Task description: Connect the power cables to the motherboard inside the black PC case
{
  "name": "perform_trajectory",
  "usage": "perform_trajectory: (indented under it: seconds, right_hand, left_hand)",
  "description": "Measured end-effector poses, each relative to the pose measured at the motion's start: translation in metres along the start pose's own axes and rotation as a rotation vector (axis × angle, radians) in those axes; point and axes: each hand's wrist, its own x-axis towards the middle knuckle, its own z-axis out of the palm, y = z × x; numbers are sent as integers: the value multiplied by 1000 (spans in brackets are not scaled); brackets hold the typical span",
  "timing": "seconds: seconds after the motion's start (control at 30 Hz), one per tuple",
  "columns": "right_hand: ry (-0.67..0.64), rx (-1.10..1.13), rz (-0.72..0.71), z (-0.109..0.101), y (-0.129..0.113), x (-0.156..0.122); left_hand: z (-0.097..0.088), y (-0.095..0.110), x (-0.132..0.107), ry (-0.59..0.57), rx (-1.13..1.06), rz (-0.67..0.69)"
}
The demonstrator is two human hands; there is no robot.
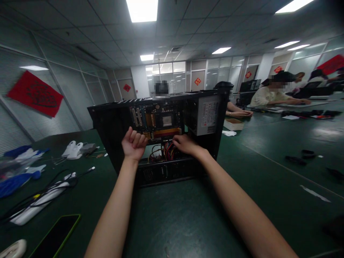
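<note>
Bright white rectangular light panels (142, 10) sit in a grey tiled ceiling (107, 21). Metal-framed glass partition walls (68, 80) carry red paper decorations (34, 94); a broad, dark-green surface (172, 218) spreads below.

Computer case (109, 123) stands on the table (166, 218), open side facing the wearer. From case centre: motherboard (158, 116) at 12 o'clock; power supply (208, 116) at 2; left hand (134, 143), fingers curled, at 9; right hand (185, 144), beside the cable bundle (168, 152), at 3. Phone (56, 236) lies at 8.
</note>
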Motion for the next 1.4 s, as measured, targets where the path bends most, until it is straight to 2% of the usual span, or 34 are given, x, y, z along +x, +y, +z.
perform_trajectory:
  seconds: [0.07,0.1,0.2,0.27,0.37,0.43,0.53,0.67,0.77,0.87,0.93,1.07,1.2,1.4]
  right_hand:
    - [36,0,-1,-1,-1,1]
    - [53,-8,6,-3,-1,1]
    - [77,-36,27,-7,-3,2]
    - [79,-64,27,-9,-5,1]
    - [99,-179,40,-12,-9,-2]
    - [115,-267,54,-13,-13,-5]
    - [117,-346,67,-14,-19,-8]
    - [130,-395,105,-20,-21,-22]
    - [135,-401,58,-21,-13,-50]
    - [80,-469,-99,-11,-6,-83]
    - [98,-536,-134,-2,-5,-98]
    - [179,-576,-36,11,-16,-102]
    - [185,-557,10,16,-33,-98]
    - [196,-523,86,28,-73,-105]
  left_hand:
    - [7,-12,-3,-56,265,-23]
    - [13,-18,-6,-69,465,0]
    - [31,-31,-22,-275,1236,125]
    - [39,-33,-36,-274,1592,198]
    - [39,-35,-57,-169,1826,181]
    - [32,-38,-68,-184,1879,190]
    - [19,-49,-77,-263,1907,364]
    - [9,-61,-76,-200,1881,606]
    - [4,-63,-69,-165,1833,740]
    - [-5,-62,-60,-160,1811,763]
    - [-11,-63,-55,-165,1808,762]
    - [-18,-68,-51,-132,1807,755]
    - [-26,-70,-52,-82,1782,786]
    - [-49,-63,-53,-17,1738,779]
